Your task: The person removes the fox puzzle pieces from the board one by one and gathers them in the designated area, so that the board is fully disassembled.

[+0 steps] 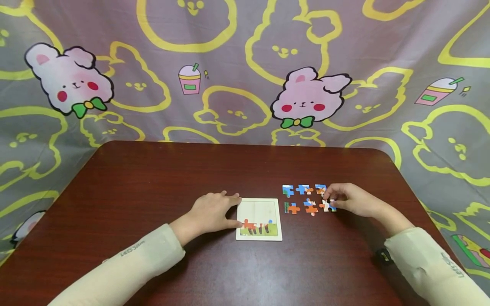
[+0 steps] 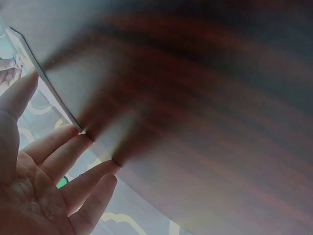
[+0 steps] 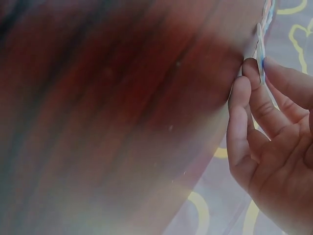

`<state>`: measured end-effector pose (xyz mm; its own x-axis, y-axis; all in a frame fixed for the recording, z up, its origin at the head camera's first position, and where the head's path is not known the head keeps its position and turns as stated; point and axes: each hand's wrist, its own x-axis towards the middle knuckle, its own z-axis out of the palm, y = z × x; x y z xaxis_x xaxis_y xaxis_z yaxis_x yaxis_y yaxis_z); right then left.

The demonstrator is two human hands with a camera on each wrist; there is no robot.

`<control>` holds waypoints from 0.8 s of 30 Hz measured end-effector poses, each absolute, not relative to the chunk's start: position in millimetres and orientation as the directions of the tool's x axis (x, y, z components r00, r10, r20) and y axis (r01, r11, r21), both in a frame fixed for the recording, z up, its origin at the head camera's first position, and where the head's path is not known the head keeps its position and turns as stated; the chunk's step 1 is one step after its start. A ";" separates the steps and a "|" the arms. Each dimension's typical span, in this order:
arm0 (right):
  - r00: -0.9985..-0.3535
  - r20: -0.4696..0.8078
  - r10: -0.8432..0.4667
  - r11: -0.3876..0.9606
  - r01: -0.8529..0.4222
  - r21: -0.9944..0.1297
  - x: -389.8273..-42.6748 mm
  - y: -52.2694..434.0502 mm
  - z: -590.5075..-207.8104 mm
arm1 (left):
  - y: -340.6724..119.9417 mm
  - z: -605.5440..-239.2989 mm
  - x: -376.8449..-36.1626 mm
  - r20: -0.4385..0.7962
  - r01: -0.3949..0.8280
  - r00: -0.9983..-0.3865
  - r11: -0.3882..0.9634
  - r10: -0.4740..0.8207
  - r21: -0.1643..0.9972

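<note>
Now right hand (image 1: pixel 354 199) pinches puzzle piece (image 1: pixel 328 206); left hand (image 1: pixel 212 211) flat against puzzle tray (image 1: pixel 260 219).

Two forearms in pale cream sleeves reach inward from the 7 and 5 o'clock corners of the head view. The left hand (image 1: pixel 212 212) lies palm down near centre, fingers straight and pointing toward 3 o'clock, thumb stretched out below them. In the left wrist view its fingertips (image 2: pixel 80 134) press flat. The right hand (image 1: pixel 354 200) sits at about 3 o'clock from the left, fingers curled toward 9 o'clock, thumb and fingertips (image 3: pixel 244 93) pinched together.
</note>
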<state>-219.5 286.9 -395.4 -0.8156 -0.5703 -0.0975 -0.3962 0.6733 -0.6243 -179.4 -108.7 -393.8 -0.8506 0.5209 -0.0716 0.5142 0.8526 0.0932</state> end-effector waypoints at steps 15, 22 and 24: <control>-0.843 -0.112 -0.526 0.736 -0.385 -0.556 -221.6 296.3 -388.7 | -108.2 -390.5 -180.1 -0.096 0.500 -0.855 0.859 0.510 0.111; -0.839 -0.089 -0.537 0.717 -0.397 -0.573 -220.4 282.7 -383.5 | -109.6 -389.6 -180.5 -0.132 0.483 -0.855 0.863 0.501 0.144; -0.836 -0.099 -0.540 0.713 -0.392 -0.582 -220.1 275.9 -381.9 | -110.1 -389.3 -180.6 -0.143 0.482 -0.854 0.864 0.500 0.147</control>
<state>-220.1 275.9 -381.9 -0.8358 -0.5399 -0.0992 -0.3915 0.7129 -0.5817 -180.6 -110.1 -389.3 -0.8538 0.5005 -0.1435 0.4817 0.8639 0.1470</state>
